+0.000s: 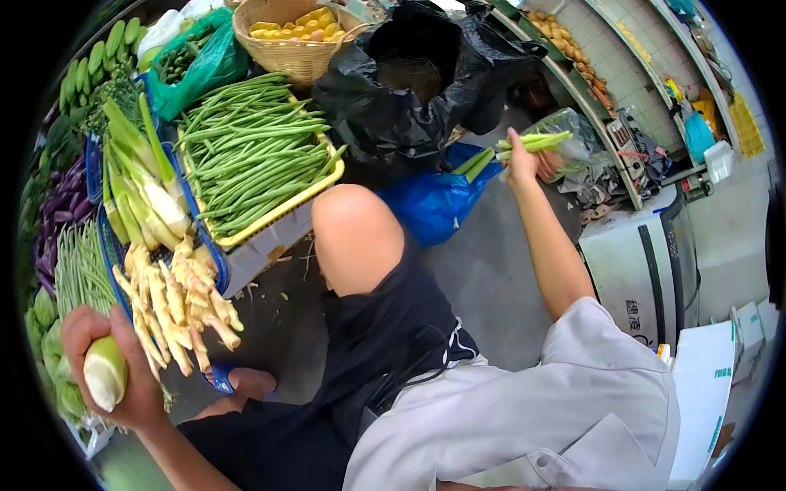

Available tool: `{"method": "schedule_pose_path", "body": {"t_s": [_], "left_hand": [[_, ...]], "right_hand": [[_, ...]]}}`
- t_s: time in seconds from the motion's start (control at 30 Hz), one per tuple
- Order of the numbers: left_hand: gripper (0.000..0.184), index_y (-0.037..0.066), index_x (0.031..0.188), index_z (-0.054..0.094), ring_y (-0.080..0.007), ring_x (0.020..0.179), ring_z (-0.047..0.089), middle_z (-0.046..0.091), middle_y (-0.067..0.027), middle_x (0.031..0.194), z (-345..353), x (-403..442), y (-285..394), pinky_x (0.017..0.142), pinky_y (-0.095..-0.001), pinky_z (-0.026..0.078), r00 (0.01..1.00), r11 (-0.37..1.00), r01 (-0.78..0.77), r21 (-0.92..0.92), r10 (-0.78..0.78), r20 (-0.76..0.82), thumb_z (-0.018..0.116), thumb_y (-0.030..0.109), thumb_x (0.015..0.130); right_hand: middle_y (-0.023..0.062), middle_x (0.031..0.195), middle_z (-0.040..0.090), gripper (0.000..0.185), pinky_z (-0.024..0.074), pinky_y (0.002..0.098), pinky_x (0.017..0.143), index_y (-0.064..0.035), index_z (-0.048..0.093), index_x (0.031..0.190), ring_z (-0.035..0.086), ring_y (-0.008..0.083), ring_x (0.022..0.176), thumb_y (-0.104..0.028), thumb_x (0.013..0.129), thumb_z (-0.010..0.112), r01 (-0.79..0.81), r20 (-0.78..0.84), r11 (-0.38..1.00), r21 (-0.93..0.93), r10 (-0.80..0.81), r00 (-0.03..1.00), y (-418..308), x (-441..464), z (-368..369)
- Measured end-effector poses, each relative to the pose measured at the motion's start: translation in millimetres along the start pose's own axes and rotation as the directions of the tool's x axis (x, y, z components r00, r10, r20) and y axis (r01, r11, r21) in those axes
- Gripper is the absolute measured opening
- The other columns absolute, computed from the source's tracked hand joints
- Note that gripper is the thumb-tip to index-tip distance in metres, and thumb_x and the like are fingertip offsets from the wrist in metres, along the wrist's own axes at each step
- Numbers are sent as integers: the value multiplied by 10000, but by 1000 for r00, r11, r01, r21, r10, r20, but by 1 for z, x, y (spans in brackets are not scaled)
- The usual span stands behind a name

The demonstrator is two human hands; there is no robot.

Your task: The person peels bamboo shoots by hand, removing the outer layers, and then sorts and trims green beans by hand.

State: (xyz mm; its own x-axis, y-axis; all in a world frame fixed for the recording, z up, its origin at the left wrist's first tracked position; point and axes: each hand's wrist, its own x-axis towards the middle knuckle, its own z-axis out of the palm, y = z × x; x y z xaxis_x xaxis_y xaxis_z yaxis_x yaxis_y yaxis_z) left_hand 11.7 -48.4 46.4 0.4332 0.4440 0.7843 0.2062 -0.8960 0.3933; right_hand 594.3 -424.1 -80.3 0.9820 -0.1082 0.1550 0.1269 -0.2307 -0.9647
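Observation:
My left hand [135, 372] is closed around a thick pale green and white stem [106, 375], which looks like a water bamboo shoot, at the lower left. Just above it, knobbly ginger [176, 303] hangs over the front of a blue basket [214, 260]. More water bamboo shoots [151, 188] with long green tops lie behind the ginger. Out to the right, my right hand [520, 162] grips light green leaf stalks [538, 141]. Similar cut stalks [476, 164] rest at the mouth of a blue plastic bag [434, 204], left of that hand.
Green beans [250, 147] fill a yellow-rimmed crate before my raised knee. Behind stand a black bag [417, 74] and a wicker basket [286, 41] of yellow produce. Eggplants [65, 200] lie far left. Shelves and a white appliance [630, 270] line the right.

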Motion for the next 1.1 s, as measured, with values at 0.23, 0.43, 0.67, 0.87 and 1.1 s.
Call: {"method": "schedule_pose_path", "body": {"t_s": [0.23, 0.43, 0.67, 0.87, 1.1], "left_hand": [[203, 10, 930, 570, -253, 841, 578, 572, -104, 893, 10, 0, 13, 804, -357, 482, 996, 999, -20, 24, 18, 91, 712, -111, 850], [203, 14, 918, 581, -244, 823, 586, 570, -99, 869, 7, -4, 1, 791, -347, 492, 995, 995, 95, -22, -95, 24, 732, -95, 839], [248, 46, 977, 629, -232, 748, 707, 688, -100, 841, -9, -8, -14, 698, -351, 548, 910, 912, 401, -81, -407, -81, 820, 53, 819], [293, 45, 1029, 626, -343, 789, 701, 695, -150, 881, -10, -15, -17, 720, -406, 550, 940, 935, 338, 109, -341, 17, 809, 88, 804], [363, 52, 1068, 582, -400, 898, 635, 646, -162, 960, -4, -20, -29, 779, -456, 516, 969, 929, 240, 283, -246, -14, 800, 87, 780]], "right_hand": [[158, 1137, 739, 474, 586, 430, 781, -18, 663, 1235, 724, 299, 941, -410, 975, 717, -752, 508, 648, -121, 691, 514, 88, -16, 58], [328, 1108, 706, 627, 543, 463, 876, 83, 675, 1169, 688, 445, 1077, -507, 954, 681, 277, 427, 505, -818, 209, 880, 49, -45, 59], [219, 967, 746, 322, 556, 431, 811, -1, 727, 1135, 730, 383, 877, -276, 1034, 595, 707, 543, 456, -541, -452, 707, -15, -74, 38], [128, 973, 731, 173, 576, 285, 752, 39, 704, 1130, 703, 177, 836, 51, 961, 668, 794, 564, 497, 350, -789, 246, -196, -249, 86], [153, 1137, 720, 630, 588, 375, 817, 10, 664, 1245, 719, 302, 974, -355, 793, 907, 630, 396, 179, 756, -891, -221, -258, -391, 210]]}}
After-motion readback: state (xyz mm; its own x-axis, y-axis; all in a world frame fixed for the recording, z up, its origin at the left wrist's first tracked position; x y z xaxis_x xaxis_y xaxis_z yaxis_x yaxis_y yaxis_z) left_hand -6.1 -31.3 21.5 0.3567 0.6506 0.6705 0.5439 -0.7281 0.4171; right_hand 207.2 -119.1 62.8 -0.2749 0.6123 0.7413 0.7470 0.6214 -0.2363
